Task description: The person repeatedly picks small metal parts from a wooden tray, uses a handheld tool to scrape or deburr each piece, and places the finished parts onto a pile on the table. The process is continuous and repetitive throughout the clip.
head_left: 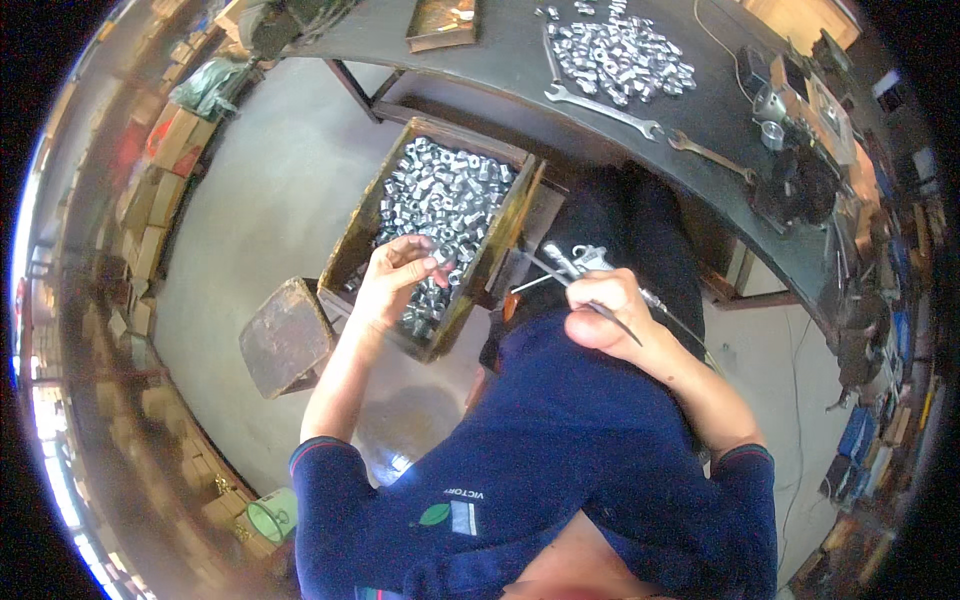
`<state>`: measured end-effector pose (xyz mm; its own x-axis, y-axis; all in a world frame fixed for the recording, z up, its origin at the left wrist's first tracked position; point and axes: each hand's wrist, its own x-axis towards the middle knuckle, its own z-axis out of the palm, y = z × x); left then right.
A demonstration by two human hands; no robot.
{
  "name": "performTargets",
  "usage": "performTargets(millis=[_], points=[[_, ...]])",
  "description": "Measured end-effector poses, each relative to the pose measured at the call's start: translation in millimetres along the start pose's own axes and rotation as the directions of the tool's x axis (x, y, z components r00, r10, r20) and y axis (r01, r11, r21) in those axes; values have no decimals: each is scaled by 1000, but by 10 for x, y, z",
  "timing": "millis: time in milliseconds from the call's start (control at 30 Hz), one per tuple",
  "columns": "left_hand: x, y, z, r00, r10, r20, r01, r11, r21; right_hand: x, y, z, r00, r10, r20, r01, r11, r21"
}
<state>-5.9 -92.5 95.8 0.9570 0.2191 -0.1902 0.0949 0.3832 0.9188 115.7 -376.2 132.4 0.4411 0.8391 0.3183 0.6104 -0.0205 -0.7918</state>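
My left hand (398, 278) is over a wooden crate (350, 235) full of small shiny metal fittings (450, 190). Its thumb and fingers are closed on one metal fitting (442, 256), which looks like a nut. In my right hand (607, 308), above my lap, is a slim dark file-like tool (550, 268), its far end toward the crate. A silver air gun (590, 257) shows just beyond the right hand's knuckles; whether that hand also grips it I cannot tell.
On the dark workbench (490, 60) ahead lie a heap of fittings (620, 60), a large open-ended wrench (605, 112), another wrench (710, 157) and a shallow tray (440, 25). A wooden stool (288, 338) stands left of the crate. Shelves of boxes (155, 240) line the left; a green basket (272, 516) is lower left.
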Motion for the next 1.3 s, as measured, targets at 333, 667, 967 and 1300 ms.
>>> performTargets(millis=[333, 667, 967, 1300], points=[[132, -199, 828, 983, -78, 166, 142, 896, -421, 105, -120, 21, 995, -85, 59, 88, 995, -54], [161, -29, 843, 997, -73, 4, 69, 957, 281, 91, -125, 63, 973, 78, 215, -30, 975, -221], [222, 138, 979, 982, -166, 90, 112, 897, 428, 39, -33, 78, 979, 109, 174, -99, 993, -66], [250, 47, 979, 944, -32, 327, -47, 972, 229, 40, -16, 19, 983, 108, 151, -96, 992, -82]])
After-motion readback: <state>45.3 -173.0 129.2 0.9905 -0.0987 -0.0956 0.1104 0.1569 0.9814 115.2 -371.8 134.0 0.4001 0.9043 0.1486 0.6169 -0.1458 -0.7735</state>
